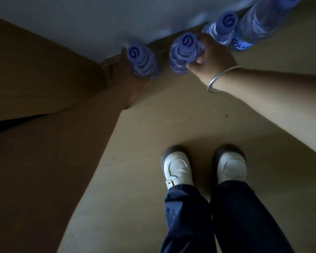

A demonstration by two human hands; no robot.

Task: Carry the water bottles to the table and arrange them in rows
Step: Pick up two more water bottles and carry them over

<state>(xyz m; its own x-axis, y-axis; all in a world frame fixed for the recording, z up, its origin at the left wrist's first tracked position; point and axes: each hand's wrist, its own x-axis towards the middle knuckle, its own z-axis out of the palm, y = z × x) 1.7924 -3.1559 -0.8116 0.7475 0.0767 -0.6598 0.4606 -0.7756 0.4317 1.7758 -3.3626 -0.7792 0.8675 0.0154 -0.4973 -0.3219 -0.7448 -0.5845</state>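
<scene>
While gripped, bottle (185,52) abuts wall (98,24).

right hand (210,57): arm stretched forward and down, fingers curled in a grip | left hand: out of view

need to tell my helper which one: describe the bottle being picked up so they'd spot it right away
Follow the foot of the grey wall, where water bottles stand in a line on the tan floor. The bottle is second from the left end. It alone has the right hand, wrist bangled, curled round it.
</scene>
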